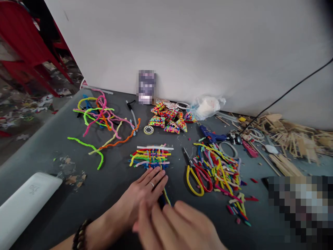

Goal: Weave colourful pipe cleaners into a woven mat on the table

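My left hand (148,189) lies flat with fingers stretched out, its fingertips on the near edge of a small woven mat of pipe cleaners (153,156). The mat has red, yellow, green, white and blue strands crossing one another, with loose ends sticking out at the left. A yellow pipe cleaner (167,196) runs from under my left fingers toward my right hand (179,225). My right hand is slightly blurred in front, its fingers bent and closed; what is in them is hidden. Scissors (197,175) with red and yellow handles lie to the right of the mat.
Long pipe cleaners (100,114) lie at left, cut pieces (223,166) at right. Behind are woven colourful pouches (169,119), a tape roll (148,130) and a blue glue gun (212,134). Wooden sticks (293,139) pile up at far right. A white object (28,198) lies front left.
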Available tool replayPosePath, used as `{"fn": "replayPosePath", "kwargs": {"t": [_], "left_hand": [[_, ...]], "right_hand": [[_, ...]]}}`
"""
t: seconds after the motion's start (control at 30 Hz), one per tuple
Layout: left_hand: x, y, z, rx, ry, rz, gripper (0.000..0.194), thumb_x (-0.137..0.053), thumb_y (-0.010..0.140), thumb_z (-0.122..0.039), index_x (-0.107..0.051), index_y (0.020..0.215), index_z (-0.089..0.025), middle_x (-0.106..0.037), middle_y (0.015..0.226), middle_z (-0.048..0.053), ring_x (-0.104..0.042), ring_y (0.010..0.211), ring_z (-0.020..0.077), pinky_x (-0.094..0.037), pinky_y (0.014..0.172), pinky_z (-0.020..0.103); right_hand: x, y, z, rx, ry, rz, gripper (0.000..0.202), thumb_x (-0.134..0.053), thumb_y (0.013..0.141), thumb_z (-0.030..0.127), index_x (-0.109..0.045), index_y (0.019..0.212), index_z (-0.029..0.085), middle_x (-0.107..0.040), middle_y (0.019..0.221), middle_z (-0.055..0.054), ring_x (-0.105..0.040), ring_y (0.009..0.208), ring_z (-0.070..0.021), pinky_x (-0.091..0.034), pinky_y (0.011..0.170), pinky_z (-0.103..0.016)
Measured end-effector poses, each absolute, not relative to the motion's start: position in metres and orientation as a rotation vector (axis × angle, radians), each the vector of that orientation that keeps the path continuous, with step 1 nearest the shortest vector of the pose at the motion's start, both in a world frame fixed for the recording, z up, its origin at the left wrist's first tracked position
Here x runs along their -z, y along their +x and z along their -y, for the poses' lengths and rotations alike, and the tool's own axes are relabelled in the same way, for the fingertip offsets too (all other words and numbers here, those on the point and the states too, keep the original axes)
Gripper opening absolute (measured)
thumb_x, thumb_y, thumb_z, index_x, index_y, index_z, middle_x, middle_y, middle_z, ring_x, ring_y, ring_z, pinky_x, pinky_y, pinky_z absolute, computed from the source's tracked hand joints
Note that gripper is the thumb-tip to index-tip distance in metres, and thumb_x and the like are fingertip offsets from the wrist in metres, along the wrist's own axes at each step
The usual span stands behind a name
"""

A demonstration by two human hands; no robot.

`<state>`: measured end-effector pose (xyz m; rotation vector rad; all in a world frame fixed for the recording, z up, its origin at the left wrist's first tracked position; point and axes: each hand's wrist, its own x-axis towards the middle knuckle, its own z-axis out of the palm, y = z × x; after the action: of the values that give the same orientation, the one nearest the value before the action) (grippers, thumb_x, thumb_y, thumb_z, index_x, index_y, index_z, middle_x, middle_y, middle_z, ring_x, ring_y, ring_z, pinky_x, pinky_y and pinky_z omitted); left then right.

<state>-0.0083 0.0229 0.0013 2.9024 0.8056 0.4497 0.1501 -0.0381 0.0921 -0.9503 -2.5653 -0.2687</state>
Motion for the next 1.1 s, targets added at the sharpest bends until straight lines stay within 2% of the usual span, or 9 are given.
{"fn": "replayPosePath", "kwargs": {"t": [0.1, 0.2, 0.3, 0.5, 0.6, 0.73, 0.87, 0.97, 1.1], "left_hand": [[0.000, -0.007, -0.021, -0.437, 2.903, -0.815, 0.053, -0.046, 0.098, -0.015, -0.044, 0.150, -0.009, -0.043, 0.159, 0.012, -0.033, 0.151, 0.0269, -0.034, 0.124, 0.042], [-0.002, -0.005, -0.020, -0.403, 2.894, -0.855, 0.055, -0.047, 0.095, -0.010, -0.043, 0.150, -0.008, -0.039, 0.161, 0.015, -0.033, 0.151, 0.0280, -0.034, 0.123, 0.042], [-0.007, -0.004, -0.020, -0.404, 2.865, -0.865, 0.055, -0.045, 0.097, -0.010, -0.041, 0.152, -0.009, -0.042, 0.160, 0.013, -0.034, 0.151, 0.0257, -0.033, 0.123, 0.040], [-0.008, -0.005, -0.023, -0.330, 2.840, -0.926, 0.058, -0.043, 0.101, -0.014, -0.030, 0.157, -0.005, -0.046, 0.157, 0.015, -0.038, 0.149, 0.0244, -0.036, 0.121, 0.038], [-0.005, -0.006, -0.023, -0.282, 2.894, -0.877, 0.061, -0.044, 0.097, -0.009, -0.031, 0.157, -0.009, -0.045, 0.158, 0.014, -0.034, 0.151, 0.0250, -0.035, 0.122, 0.039], [-0.003, -0.006, -0.020, -0.301, 2.958, -0.898, 0.071, -0.048, 0.089, -0.005, -0.032, 0.157, -0.014, -0.034, 0.164, 0.016, -0.028, 0.153, 0.0283, -0.035, 0.122, 0.043], [-0.004, -0.003, -0.009, -0.336, 3.022, -1.000, 0.067, -0.048, 0.090, -0.010, -0.034, 0.155, -0.005, -0.034, 0.162, 0.022, -0.030, 0.152, 0.0319, -0.035, 0.122, 0.044], [-0.004, 0.000, -0.001, -0.365, 3.041, -1.141, 0.063, -0.048, 0.093, -0.018, -0.038, 0.153, 0.000, -0.037, 0.159, 0.026, -0.034, 0.150, 0.0342, -0.036, 0.121, 0.046], [-0.003, 0.001, 0.002, -0.354, 3.061, -1.139, 0.063, -0.050, 0.093, -0.021, -0.040, 0.152, 0.000, -0.041, 0.157, 0.026, -0.039, 0.148, 0.0340, -0.037, 0.120, 0.045]], "right_hand": [[-0.086, 0.174, 0.014, 0.234, -1.295, 2.511, 0.018, -0.054, 0.100, 0.019, -0.068, 0.089, 0.020, -0.064, 0.063, 0.002, -0.058, 0.055, -0.0152, -0.036, 0.055, -0.033], [-0.063, 0.198, 0.018, -0.016, -1.528, 2.471, 0.020, -0.058, 0.098, 0.018, -0.064, 0.079, 0.024, -0.065, 0.067, 0.003, -0.063, 0.060, -0.0153, -0.036, 0.059, -0.033], [-0.039, 0.211, 0.036, -0.273, -1.662, 2.409, 0.003, -0.064, 0.095, 0.026, -0.067, 0.095, 0.027, -0.069, 0.078, 0.004, -0.068, 0.066, -0.0160, -0.038, 0.058, -0.030], [-0.023, 0.213, 0.054, -0.360, -1.666, 2.356, 0.037, -0.059, 0.097, 0.026, -0.058, 0.135, 0.026, -0.073, 0.098, 0.000, -0.072, 0.075, -0.0178, -0.049, 0.062, -0.029], [-0.023, 0.213, 0.053, -0.378, -1.628, 2.397, 0.044, -0.058, 0.097, 0.022, -0.057, 0.140, 0.026, -0.071, 0.096, -0.001, -0.071, 0.074, -0.0164, -0.051, 0.063, -0.028], [-0.031, 0.212, 0.044, -0.357, -1.621, 2.366, 0.042, -0.065, 0.091, 0.019, -0.064, 0.132, 0.030, -0.070, 0.113, -0.004, -0.070, 0.094, -0.0198, -0.056, 0.080, -0.032], [-0.041, 0.212, 0.028, -0.303, -1.547, 2.478, 0.023, -0.071, 0.090, 0.022, -0.069, 0.111, 0.028, -0.060, 0.143, -0.002, -0.065, 0.110, -0.0247, -0.055, 0.093, -0.042], [-0.045, 0.211, 0.018, -0.303, -1.483, 2.562, 0.010, -0.072, 0.089, 0.023, -0.067, 0.098, 0.024, -0.060, 0.146, -0.002, -0.066, 0.104, -0.0248, -0.055, 0.090, -0.043], [-0.044, 0.208, 0.012, -0.329, -1.470, 2.495, 0.010, -0.066, 0.094, 0.017, -0.065, 0.101, 0.023, -0.066, 0.137, -0.003, -0.068, 0.100, -0.0227, -0.054, 0.088, -0.041]]}}
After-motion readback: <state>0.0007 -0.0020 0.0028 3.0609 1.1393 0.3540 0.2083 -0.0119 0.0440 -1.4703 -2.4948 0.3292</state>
